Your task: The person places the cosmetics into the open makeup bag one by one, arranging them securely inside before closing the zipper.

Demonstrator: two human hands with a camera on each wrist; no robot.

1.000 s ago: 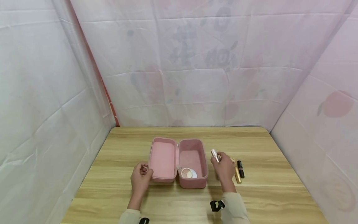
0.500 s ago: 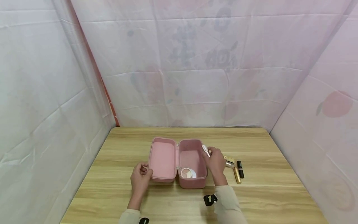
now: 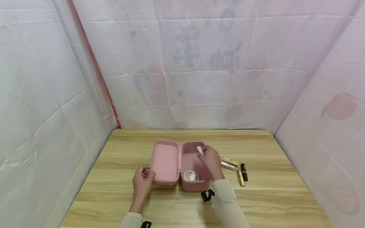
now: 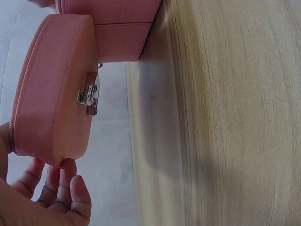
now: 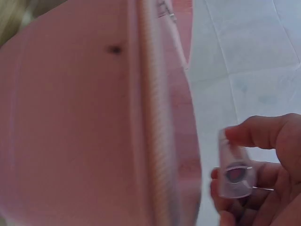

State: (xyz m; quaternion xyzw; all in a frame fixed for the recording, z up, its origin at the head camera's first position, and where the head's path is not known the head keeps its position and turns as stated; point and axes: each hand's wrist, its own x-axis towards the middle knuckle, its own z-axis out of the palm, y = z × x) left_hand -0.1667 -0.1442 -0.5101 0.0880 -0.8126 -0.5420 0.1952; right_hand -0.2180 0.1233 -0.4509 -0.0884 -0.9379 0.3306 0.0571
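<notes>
A pink cosmetic case [image 3: 196,186] lies unfolded, its lid [image 3: 165,162] spread to the left. My left hand [image 3: 142,181] grips the lid's outer edge, thumb on the rim and fingers underneath. The left wrist view shows that lid [image 4: 54,94] raised above the tabletop, its metal clasp [image 4: 89,94] on the outer face. Over the case's right wall, my right hand [image 3: 212,160] pinches a lipstick [image 3: 200,149] between thumb and fingers. Seen from the right wrist, the lipstick [image 5: 236,181] has a clear end with a reddish core. A round three-colour compact [image 3: 189,175] sits inside the case near the front.
To the right on the wooden table [image 3: 273,202] lie a gold-patterned box [image 3: 230,161], a silvery clear tube [image 3: 229,166], a gold tube [image 3: 241,178] and a black tube [image 3: 244,172]. White cloth walls [image 3: 194,95] enclose the back and sides.
My right hand has carried the lipstick leftward, from beside the case to over its opening, uncovering the box and the silvery tube. My left hand keeps its grip on the lid.
</notes>
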